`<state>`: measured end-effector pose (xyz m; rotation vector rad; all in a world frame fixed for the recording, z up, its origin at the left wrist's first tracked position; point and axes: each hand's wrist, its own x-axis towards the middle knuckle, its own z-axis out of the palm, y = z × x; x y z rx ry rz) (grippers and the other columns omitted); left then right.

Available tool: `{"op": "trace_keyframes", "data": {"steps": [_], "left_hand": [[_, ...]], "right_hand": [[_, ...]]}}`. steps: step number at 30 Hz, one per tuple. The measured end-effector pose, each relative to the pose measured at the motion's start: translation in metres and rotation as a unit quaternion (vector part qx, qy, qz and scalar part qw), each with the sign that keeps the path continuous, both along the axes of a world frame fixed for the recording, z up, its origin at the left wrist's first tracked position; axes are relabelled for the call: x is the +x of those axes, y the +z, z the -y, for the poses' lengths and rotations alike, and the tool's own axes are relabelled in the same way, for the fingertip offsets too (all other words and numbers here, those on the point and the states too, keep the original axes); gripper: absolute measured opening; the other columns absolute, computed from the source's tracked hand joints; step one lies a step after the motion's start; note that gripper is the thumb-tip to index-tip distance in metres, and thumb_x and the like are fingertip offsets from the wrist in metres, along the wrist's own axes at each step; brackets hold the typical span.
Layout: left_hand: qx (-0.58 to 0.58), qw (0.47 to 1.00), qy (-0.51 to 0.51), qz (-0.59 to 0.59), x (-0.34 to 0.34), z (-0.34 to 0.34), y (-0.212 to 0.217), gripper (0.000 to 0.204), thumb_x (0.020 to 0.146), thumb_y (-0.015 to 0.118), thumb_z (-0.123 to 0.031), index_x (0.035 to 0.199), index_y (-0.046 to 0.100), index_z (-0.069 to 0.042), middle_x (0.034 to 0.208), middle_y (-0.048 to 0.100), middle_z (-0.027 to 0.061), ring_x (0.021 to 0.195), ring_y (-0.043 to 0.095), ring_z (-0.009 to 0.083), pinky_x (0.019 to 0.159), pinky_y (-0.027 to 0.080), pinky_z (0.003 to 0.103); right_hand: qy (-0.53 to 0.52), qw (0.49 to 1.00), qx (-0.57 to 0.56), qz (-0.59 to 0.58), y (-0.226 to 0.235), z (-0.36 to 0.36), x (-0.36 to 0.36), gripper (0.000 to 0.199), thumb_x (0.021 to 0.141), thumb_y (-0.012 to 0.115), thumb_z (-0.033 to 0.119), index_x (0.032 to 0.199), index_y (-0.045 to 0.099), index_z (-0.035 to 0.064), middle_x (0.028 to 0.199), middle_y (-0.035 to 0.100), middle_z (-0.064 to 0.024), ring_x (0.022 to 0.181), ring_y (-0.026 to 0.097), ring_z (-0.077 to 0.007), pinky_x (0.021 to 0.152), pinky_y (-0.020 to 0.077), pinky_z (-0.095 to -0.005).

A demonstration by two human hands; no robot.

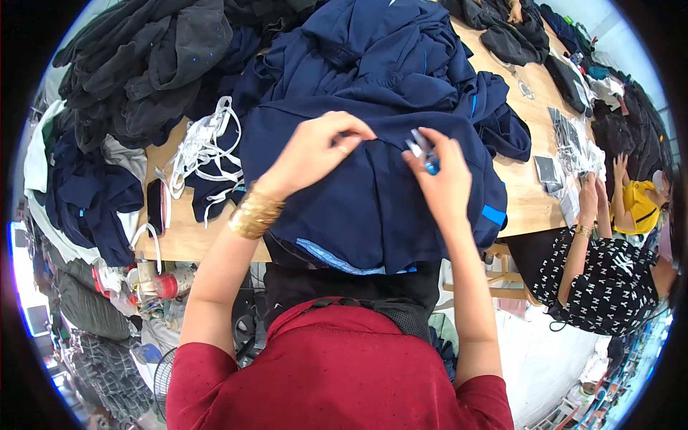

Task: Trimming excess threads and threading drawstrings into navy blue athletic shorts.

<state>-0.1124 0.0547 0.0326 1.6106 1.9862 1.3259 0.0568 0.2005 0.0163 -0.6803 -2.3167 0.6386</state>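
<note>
A navy blue garment (322, 193) with light blue trim lies spread before me, its seam running down the middle. My left hand (319, 147) is closed in a pinch at the top of that seam; the fingertips seem to have hold of the fabric or a thread, too small to make out. In my right hand (443, 168) is a small pair of thread snips (421, 149) with metal blades and a blue part. The blades point up and left, just above the cloth and a short way right of my left fingertips.
Navy garments (380, 43) are heaped behind the cloth, black garments (150, 64) at the far left. White straps (211, 143) and a phone (155, 206) lie on the wooden table (175, 244). At right, a person in a patterned black shirt (609, 279) handles plastic-wrapped packets (570, 147).
</note>
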Motion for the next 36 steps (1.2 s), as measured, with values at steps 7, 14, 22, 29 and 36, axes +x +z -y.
{"op": "trace_keyframes", "data": {"steps": [7, 14, 22, 29, 36], "left_hand": [[-0.001, 0.989, -0.020, -0.144, -0.010, -0.044, -0.023, 0.013, 0.078, 0.064, -0.007, 0.090, 0.067, -0.008, 0.095, 0.061, 0.0030, 0.090, 0.052, 0.0217, 0.084, 0.043, 0.031], [-0.034, 0.982, -0.046, -0.180, -0.014, -0.049, -0.031, 0.010, 0.074, 0.070, -0.016, 0.083, 0.069, -0.012, 0.104, 0.053, 0.0019, 0.099, 0.045, 0.0221, 0.089, 0.037, 0.035], [-0.059, 0.971, -0.076, -0.220, -0.015, -0.055, -0.028, 0.008, 0.073, 0.071, -0.016, 0.077, 0.067, -0.010, 0.099, 0.052, 0.0030, 0.097, 0.046, 0.0211, 0.086, 0.036, 0.033], [-0.068, 0.990, -0.108, -0.066, -0.032, -0.057, -0.025, 0.011, 0.077, 0.068, -0.015, 0.079, 0.063, -0.005, 0.080, 0.059, 0.0032, 0.084, 0.052, 0.0182, 0.082, 0.041, 0.031], [-0.119, 0.985, -0.113, 0.056, -0.031, -0.060, -0.022, 0.015, 0.084, 0.064, -0.015, 0.087, 0.061, 0.000, 0.077, 0.065, 0.0058, 0.074, 0.061, 0.0127, 0.071, 0.048, 0.027]], "right_hand": [[-0.042, 0.985, -0.163, -0.034, -0.052, 0.014, 0.005, 0.016, 0.079, 0.068, 0.013, 0.086, 0.058, 0.0028, 0.074, 0.061, -0.0114, 0.067, 0.062, -0.0274, 0.061, 0.0472, -0.0318], [-0.042, 0.987, -0.148, -0.056, -0.061, 0.013, 0.003, 0.017, 0.077, 0.070, 0.012, 0.085, 0.058, 0.0021, 0.079, 0.061, -0.0096, 0.071, 0.062, -0.0266, 0.062, 0.0474, -0.0310], [-0.046, 0.989, -0.126, -0.062, -0.067, 0.015, 0.003, 0.017, 0.077, 0.071, 0.012, 0.084, 0.058, 0.0031, 0.078, 0.060, -0.0086, 0.070, 0.062, -0.0260, 0.061, 0.0475, -0.0315], [-0.052, 0.992, -0.103, -0.051, -0.070, 0.014, 0.003, 0.015, 0.076, 0.070, 0.010, 0.084, 0.058, 0.0041, 0.078, 0.059, -0.0085, 0.069, 0.061, -0.0284, 0.060, 0.0471, -0.0329], [-0.038, 0.994, -0.091, -0.043, -0.070, 0.009, 0.004, 0.015, 0.076, 0.069, 0.010, 0.084, 0.058, 0.0036, 0.077, 0.057, -0.0091, 0.069, 0.060, -0.0286, 0.060, 0.0467, -0.0335]]}}
